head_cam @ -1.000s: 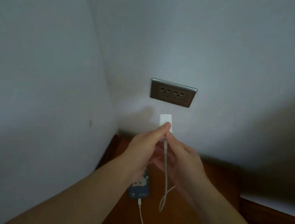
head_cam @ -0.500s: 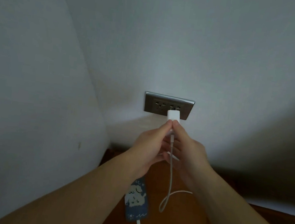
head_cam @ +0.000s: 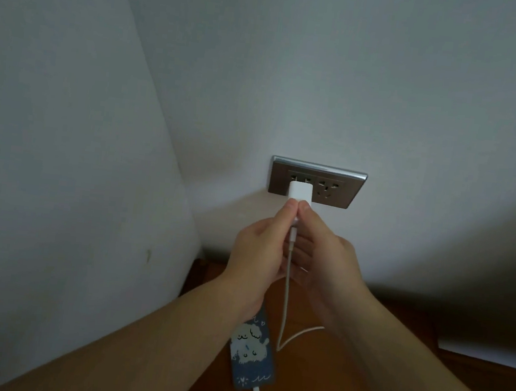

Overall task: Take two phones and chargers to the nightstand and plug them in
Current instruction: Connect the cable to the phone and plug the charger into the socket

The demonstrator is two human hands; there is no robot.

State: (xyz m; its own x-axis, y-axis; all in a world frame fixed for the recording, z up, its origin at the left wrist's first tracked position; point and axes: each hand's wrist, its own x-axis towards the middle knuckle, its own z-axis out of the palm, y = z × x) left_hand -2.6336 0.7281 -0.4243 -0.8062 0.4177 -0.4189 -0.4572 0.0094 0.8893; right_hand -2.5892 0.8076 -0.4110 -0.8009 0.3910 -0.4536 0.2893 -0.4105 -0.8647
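The charger plug point(head_cam: 300, 192) is plain white, and its cable point(head_cam: 286, 288) is white too. The wall socket plate point(head_cam: 316, 182) is brushed grey-brown with a shiny silver top edge. The phone point(head_cam: 252, 352) wears a dark blue case printed with a white cartoon animal and small white squiggles. The nightstand point(head_cam: 310, 378) is reddish-brown wood; the walls point(head_cam: 328, 74) are pale grey-white.

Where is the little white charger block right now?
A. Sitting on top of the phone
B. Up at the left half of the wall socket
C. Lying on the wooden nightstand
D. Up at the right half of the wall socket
B: the white charger block covers the left half of the grey wall socket, pinched by the left hand and right hand, while the right half's holes stay uncovered.
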